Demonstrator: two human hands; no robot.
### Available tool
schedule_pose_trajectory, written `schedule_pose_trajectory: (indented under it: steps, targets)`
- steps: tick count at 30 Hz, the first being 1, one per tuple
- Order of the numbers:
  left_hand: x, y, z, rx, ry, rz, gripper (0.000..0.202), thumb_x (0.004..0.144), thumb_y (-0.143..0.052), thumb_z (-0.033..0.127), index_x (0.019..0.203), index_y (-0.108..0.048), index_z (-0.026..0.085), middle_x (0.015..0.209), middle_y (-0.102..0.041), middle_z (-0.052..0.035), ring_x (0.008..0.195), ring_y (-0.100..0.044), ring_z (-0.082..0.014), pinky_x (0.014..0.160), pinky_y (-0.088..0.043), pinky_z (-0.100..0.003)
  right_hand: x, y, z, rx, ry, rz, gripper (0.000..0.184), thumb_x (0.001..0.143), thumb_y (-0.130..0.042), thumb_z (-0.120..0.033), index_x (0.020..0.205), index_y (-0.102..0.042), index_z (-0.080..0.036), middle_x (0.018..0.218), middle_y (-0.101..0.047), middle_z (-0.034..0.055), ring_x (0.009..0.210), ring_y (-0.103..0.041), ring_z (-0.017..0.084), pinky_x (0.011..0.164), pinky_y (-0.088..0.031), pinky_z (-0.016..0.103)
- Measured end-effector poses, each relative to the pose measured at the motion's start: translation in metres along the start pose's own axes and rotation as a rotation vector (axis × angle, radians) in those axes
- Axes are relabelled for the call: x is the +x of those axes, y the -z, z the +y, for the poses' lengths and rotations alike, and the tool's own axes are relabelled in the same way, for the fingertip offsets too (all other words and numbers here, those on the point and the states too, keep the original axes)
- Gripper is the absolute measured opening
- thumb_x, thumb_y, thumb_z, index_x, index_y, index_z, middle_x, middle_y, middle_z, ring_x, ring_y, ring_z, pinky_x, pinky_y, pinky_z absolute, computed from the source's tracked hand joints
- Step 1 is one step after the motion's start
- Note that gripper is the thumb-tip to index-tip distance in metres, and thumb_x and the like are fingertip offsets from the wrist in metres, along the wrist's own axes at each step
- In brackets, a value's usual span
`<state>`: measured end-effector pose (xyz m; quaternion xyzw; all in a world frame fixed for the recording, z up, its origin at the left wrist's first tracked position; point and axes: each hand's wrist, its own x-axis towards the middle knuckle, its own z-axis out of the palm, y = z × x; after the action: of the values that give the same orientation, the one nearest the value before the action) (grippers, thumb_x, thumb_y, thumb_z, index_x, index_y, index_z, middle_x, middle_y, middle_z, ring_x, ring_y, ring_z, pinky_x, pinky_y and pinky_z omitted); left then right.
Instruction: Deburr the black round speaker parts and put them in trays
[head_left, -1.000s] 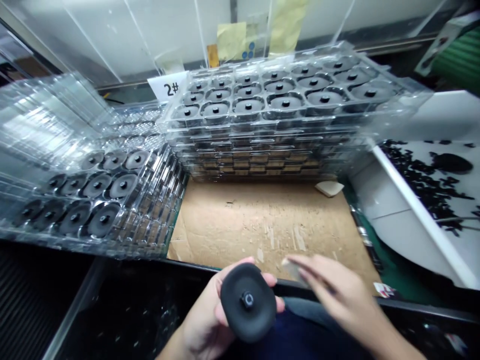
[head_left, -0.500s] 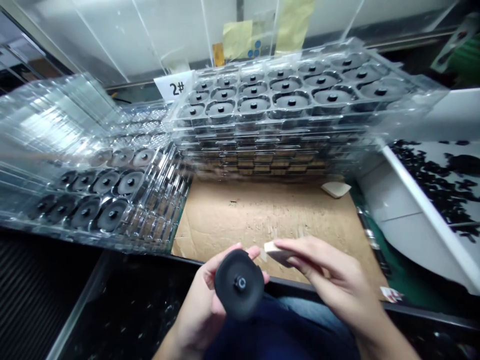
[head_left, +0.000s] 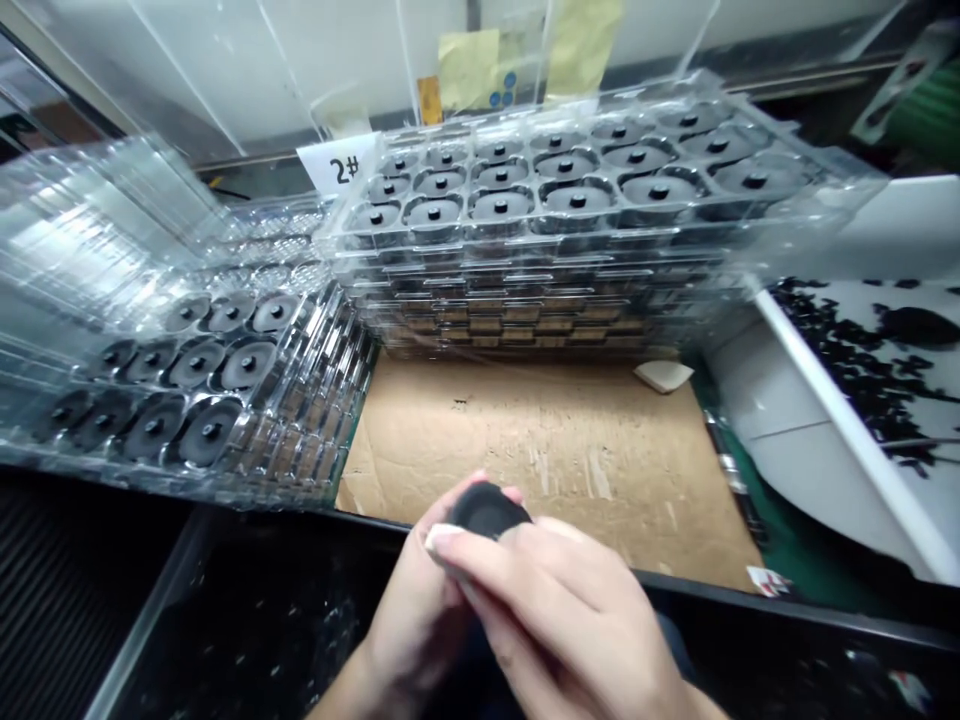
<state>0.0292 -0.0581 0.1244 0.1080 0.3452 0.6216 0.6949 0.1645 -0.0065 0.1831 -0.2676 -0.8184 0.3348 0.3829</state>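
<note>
My left hand (head_left: 409, 625) grips a black round disc (head_left: 487, 510) from below at the bottom centre; only the disc's top edge shows. My right hand (head_left: 555, 620) lies across the disc's face with fingers closed, pressing against it; a pale tip shows at my fingertip, and the small pale piece seen earlier in that hand is hidden. Both hands hover over the near edge of a brown cardboard sheet (head_left: 555, 450).
A stack of clear blister trays (head_left: 570, 250) with several black discs stands behind the cardboard. Another clear tray (head_left: 187, 380) with discs lies at the left. A white bin (head_left: 847, 420) with small black parts sits at the right. A "2#" label (head_left: 341, 168) stands at the back.
My right hand, which held a small pale piece beside the disc, has moved left over the disc's face and now covers it. The left hand tilted the disc away.
</note>
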Motion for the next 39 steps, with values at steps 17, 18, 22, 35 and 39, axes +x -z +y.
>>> schedule_pose_trajectory:
  steps: [17, 18, 22, 35, 39]
  targets:
    - [-0.003, 0.011, -0.001, 0.112, -0.147, -0.323, 0.057, 0.082, -0.051, 0.048, 0.134, -0.03, 0.046, 0.124, -0.058, -0.001, 0.099, -0.064, -0.0208, 0.085, -0.049, -0.033, -0.062, -0.017, 0.103, -0.145, -0.461, 0.282, 0.021, 0.087, -0.049, -0.025, 0.097, -0.067, -0.023, 0.101, -0.061, 0.0074, 0.081, -0.061, 0.016, 0.06, -0.049, 0.025]
    - [-0.003, 0.014, -0.002, 0.284, -0.244, -0.293, 0.066, 0.08, -0.056, 0.044, 0.136, -0.022, 0.047, 0.124, -0.056, -0.0012, 0.102, -0.061, -0.0203, 0.089, -0.046, -0.034, -0.058, -0.016, 0.095, -0.116, -0.448, 0.27, 0.02, 0.086, -0.05, -0.024, 0.095, -0.067, -0.023, 0.098, -0.063, 0.0064, 0.083, -0.061, 0.016, 0.06, -0.05, 0.024]
    - [-0.004, 0.022, -0.003, 0.964, -0.477, -0.215, 0.1, 0.074, -0.067, 0.013, 0.135, 0.001, 0.054, 0.125, -0.051, -0.0023, 0.118, -0.048, -0.0238, 0.1, -0.036, -0.045, -0.058, -0.015, 0.075, -0.022, -0.431, 0.214, 0.016, 0.085, -0.053, -0.022, 0.095, -0.066, -0.023, 0.095, -0.066, 0.0058, 0.085, -0.063, 0.016, 0.063, -0.052, 0.023]
    - [-0.009, 0.018, 0.007, 0.906, -0.107, -0.312, 0.107, 0.067, -0.073, 0.036, 0.141, 0.003, 0.024, 0.112, -0.059, -0.009, 0.107, -0.055, -0.0247, 0.1, -0.032, -0.039, -0.031, 0.009, 0.041, 0.765, -0.799, -0.327, 0.015, 0.072, -0.071, -0.019, 0.085, -0.072, -0.026, 0.07, -0.067, -0.0044, 0.064, -0.059, 0.006, 0.062, -0.046, 0.016]
    - [-0.008, 0.015, 0.008, 0.715, 0.103, -0.332, 0.118, 0.059, -0.077, 0.042, 0.141, 0.005, 0.023, 0.108, -0.061, -0.0087, 0.105, -0.057, -0.027, 0.101, -0.029, -0.044, -0.028, 0.011, 0.042, 1.008, -0.848, -0.408, 0.021, 0.071, -0.07, -0.011, 0.082, -0.074, -0.029, 0.069, -0.067, -0.0076, 0.062, -0.058, 0.002, 0.061, -0.044, 0.011]
